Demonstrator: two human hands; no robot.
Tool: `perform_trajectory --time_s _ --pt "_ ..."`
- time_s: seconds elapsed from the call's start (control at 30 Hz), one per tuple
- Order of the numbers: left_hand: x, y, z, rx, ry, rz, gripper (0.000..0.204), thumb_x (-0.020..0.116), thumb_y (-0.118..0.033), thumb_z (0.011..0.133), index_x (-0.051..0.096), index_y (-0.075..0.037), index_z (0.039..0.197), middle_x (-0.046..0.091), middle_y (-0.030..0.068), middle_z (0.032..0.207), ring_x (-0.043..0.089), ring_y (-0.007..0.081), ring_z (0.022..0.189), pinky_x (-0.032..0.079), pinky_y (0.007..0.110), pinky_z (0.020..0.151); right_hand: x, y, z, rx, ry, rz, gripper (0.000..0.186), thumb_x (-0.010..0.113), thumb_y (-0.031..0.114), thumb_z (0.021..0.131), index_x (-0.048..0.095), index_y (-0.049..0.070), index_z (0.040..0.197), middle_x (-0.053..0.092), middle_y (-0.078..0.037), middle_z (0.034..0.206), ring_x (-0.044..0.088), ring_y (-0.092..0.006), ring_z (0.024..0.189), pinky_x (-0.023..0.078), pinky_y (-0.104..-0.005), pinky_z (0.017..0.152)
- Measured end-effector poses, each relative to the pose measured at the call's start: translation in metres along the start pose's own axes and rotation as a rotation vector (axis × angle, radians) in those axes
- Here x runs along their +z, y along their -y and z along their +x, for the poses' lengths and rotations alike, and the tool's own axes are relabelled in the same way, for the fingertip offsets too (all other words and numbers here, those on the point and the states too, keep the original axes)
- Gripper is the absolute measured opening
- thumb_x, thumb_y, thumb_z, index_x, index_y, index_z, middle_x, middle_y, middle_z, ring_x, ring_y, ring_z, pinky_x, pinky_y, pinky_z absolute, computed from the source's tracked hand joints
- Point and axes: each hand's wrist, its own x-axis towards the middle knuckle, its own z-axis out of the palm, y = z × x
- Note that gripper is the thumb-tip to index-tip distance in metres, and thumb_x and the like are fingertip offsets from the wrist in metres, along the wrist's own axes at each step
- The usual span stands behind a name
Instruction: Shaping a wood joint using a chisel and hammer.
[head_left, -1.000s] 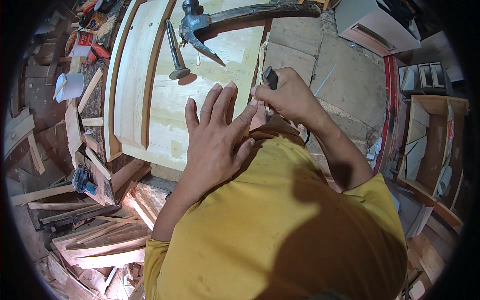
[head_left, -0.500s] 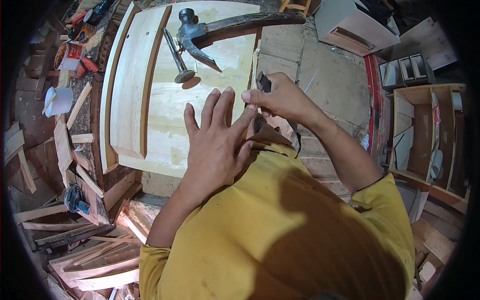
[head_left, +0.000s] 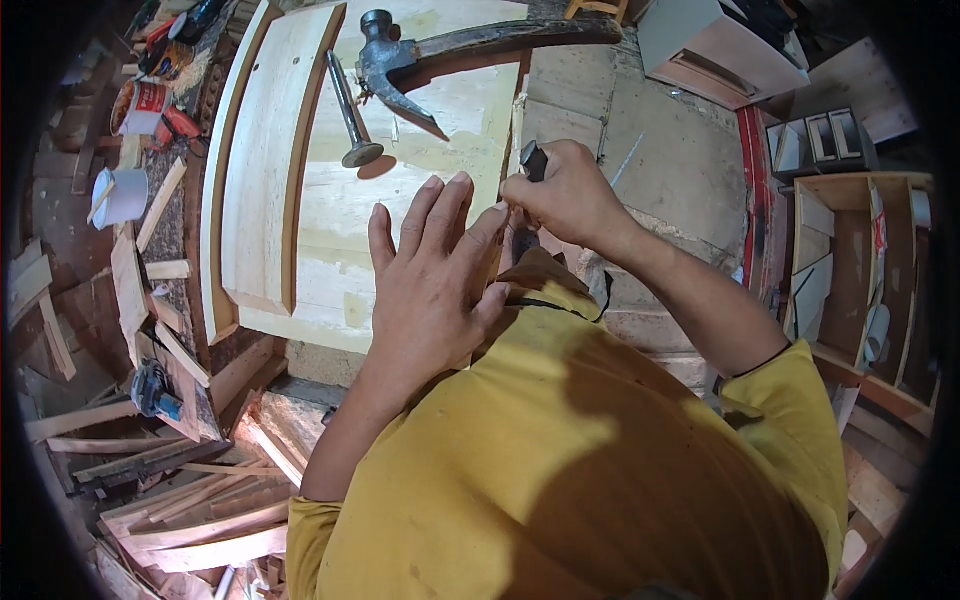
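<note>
Head view looked straight down over a yellow-shirted torso onto a pale wooden panel (head_left: 420, 200) that filled the upper middle of the frame. The left hand (head_left: 435, 290) lay open and flat, fingers spread, pressed on the panel's near right edge, apparently to steady the board and guard the spot being worked. Just to its right, the right hand (head_left: 565, 195) was closed around a small dark-handled tool (head_left: 533, 160), its handle end poking out above the knuckles; the working end was hidden behind the fingers, so its kind could not be told. The two hands met at the panel's right edge, fingertips touching.

Higher on the panel, a claw hammer (head_left: 400, 65) rested with its head at the upper middle and its dark handle running off to the right, and a slim metal punch (head_left: 345, 110) lay slanted beside it; both seemed parked within easy reach, clear of the hands. A raised curved wooden rail (head_left: 265, 170) ran along the panel's left side. Offcuts and wood strips (head_left: 180, 490) littered the lower left, and an open wooden cabinet (head_left: 850, 270) stood at the right edge.
</note>
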Motion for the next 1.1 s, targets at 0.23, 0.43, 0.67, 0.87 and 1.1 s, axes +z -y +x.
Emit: perform_trajectory --time_s 0.23,0.43,0.67,0.87,1.1 --pt "0.0 -0.01 -0.001 -0.079 -0.014 -0.004 0.062 0.072 -0.021 0.07 0.052 -0.017 0.128 0.037 0.0158 0.144 0.031 0.0337 0.136 0.018 0.062 0.108 -0.032 0.007 0.003 0.097 0.263 0.119 0.024 0.064 0.019 0.082 0.06 0.001 0.067 0.055 -0.002 0.055 0.051 -0.0087 0.047 0.04 -0.0258 0.044" --pt "0.023 -0.058 0.005 -0.308 -0.146 0.004 0.063 0.075 -0.018 0.069 0.049 -0.005 0.126 0.039 0.0179 0.139 0.035 0.0384 0.13 0.023 0.063 0.104 -0.102 0.042 0.016 -0.72 0.356 0.808 0.037 0.05 0.041 0.098 0.058 0.005 0.097 0.046 0.002 0.063 0.041 -0.0086 0.054 0.042 -0.0263 0.056" --pt "0.048 -0.072 0.007 -0.408 -0.378 0.032 0.052 0.071 -0.016 0.074 0.05 -0.006 0.121 0.043 0.0168 0.13 0.039 0.0352 0.125 0.023 0.06 0.105 -0.08 0.056 0.024 -0.845 0.598 0.826 0.041 0.047 0.045 0.098 0.056 0.005 0.1 0.046 0.0 0.062 0.043 -0.0085 0.052 0.044 -0.0286 0.057" --pt "0.048 -0.066 0.006 -0.389 -0.455 0.007 0.054 0.074 -0.015 0.069 0.054 -0.008 0.118 0.048 0.014 0.128 0.043 0.0335 0.122 0.027 0.053 0.105 -0.045 0.059 0.018 -0.86 0.45 0.801 0.031 0.066 0.029 0.091 0.058 0.0 0.082 0.055 -0.002 0.058 0.051 -0.0059 0.048 0.041 -0.02 0.044" --pt "0.049 -0.064 0.005 -0.38 -0.46 -0.016 0.047 0.07 -0.017 0.072 0.055 -0.005 0.115 0.049 0.0139 0.125 0.043 0.0327 0.121 0.028 0.053 0.105 -0.032 0.11 0.025 -0.595 0.446 0.09 0.043 0.065 0.039 0.089 0.056 0.003 0.067 0.052 0.0 0.052 0.048 -0.0068 0.044 0.038 -0.0236 0.042"
